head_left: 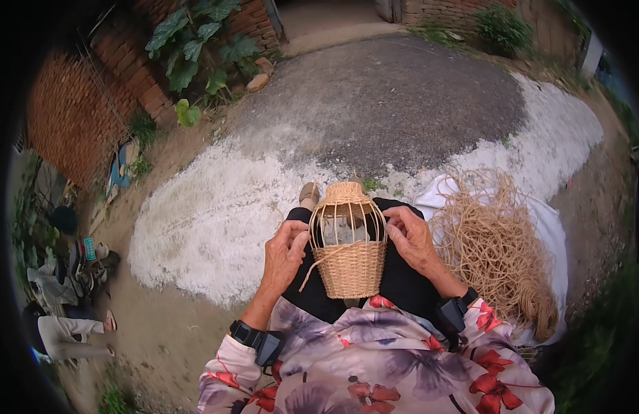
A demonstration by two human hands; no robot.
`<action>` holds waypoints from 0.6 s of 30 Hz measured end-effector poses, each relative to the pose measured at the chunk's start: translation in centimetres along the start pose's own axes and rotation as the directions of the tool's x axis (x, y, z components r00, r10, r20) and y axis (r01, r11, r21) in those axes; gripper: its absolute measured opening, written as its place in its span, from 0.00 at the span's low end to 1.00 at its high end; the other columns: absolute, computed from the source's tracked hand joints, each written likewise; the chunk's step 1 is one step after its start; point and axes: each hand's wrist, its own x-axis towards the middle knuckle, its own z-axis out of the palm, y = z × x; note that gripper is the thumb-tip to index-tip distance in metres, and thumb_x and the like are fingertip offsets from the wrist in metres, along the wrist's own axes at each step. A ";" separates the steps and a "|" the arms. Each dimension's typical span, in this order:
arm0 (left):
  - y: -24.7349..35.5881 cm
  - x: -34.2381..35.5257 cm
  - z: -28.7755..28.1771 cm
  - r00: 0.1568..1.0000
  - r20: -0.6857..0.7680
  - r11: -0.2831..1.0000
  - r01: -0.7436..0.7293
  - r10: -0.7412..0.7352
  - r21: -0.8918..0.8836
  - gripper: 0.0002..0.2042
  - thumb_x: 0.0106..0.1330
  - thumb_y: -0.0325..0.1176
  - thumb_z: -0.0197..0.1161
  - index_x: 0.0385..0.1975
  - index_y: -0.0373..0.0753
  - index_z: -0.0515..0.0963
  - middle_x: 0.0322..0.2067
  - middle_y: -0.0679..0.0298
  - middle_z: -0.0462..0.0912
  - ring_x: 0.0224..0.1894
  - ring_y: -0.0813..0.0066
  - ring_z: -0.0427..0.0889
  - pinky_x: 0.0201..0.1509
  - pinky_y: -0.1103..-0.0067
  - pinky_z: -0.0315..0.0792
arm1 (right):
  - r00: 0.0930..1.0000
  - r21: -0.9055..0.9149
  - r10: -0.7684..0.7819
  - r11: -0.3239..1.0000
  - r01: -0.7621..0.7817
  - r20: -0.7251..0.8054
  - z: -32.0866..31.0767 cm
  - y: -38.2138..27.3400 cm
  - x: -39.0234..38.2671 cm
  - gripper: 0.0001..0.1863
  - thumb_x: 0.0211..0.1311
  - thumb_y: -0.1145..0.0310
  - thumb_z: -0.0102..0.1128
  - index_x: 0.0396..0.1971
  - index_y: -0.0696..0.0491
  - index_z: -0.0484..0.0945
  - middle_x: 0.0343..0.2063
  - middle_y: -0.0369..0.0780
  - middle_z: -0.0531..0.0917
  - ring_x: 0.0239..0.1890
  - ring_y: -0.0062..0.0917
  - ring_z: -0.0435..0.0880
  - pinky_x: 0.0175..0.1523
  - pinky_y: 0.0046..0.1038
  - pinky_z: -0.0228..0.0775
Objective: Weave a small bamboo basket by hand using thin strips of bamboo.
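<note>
A tan wicker basket (350, 270), shaped like a small lantern, sits between my knees in front of my lap. Its lower half and narrow neck are closely woven, while bare curved ribs span the middle. A loose strand (307, 277) sticks out at the left edge of the weave. My left hand (285, 254) is closed, with thumb and fingers against the left ribs. On the other side, my right hand (410, 240) pinches at the right ribs with bent fingers. Whatever finer strand the fingertips may hold is too small to make out.
A large tangled heap of tan cord (495, 241) lies on a white cloth (555, 255) to my right. Pale gravelly ground and a dark paved patch (388, 96) stretch ahead. At far left are another person's legs (74, 328) and a parked two-wheeler (78, 265).
</note>
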 end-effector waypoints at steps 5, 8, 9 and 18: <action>3.6 2.2 2.2 0.940 0.280 0.833 0.310 -0.195 -0.458 0.21 0.68 0.32 0.57 0.59 0.38 0.63 0.44 0.53 0.80 0.29 0.73 0.83 0.29 0.82 0.79 | 0.990 0.058 0.121 0.991 -0.117 -0.071 -1.3 1.7 -1.2 0.04 0.61 0.77 0.55 0.35 0.58 0.78 0.25 0.37 0.78 0.27 0.19 0.77 0.33 0.23 0.68; 4.1 2.8 3.8 0.906 0.344 0.666 0.417 -0.248 -0.619 0.25 0.69 0.31 0.56 0.63 0.39 0.57 0.47 0.49 0.78 0.35 0.69 0.84 0.36 0.79 0.82 | 0.981 0.178 0.185 0.969 -0.172 -0.064 -1.4 3.4 -2.1 0.05 0.64 0.74 0.55 0.36 0.57 0.78 0.23 0.33 0.78 0.26 0.16 0.75 0.32 0.20 0.67; 4.0 2.5 4.1 0.929 0.303 0.697 0.360 -0.211 -0.620 0.24 0.69 0.32 0.57 0.62 0.38 0.57 0.46 0.49 0.78 0.36 0.69 0.84 0.38 0.78 0.82 | 0.974 0.274 0.215 0.943 -0.190 -0.064 -1.5 3.6 -2.0 0.05 0.65 0.72 0.55 0.37 0.56 0.78 0.23 0.31 0.78 0.26 0.14 0.74 0.31 0.19 0.67; 1.0 -2.4 1.5 0.964 0.230 0.938 -0.048 0.133 -0.342 0.16 0.72 0.41 0.53 0.44 0.32 0.74 0.38 0.56 0.81 0.40 0.67 0.82 0.50 0.75 0.72 | 0.885 0.574 0.465 0.721 -0.389 0.016 -2.4 2.7 -0.6 0.21 0.70 0.50 0.48 0.49 0.52 0.74 0.36 0.35 0.77 0.34 0.15 0.74 0.33 0.17 0.68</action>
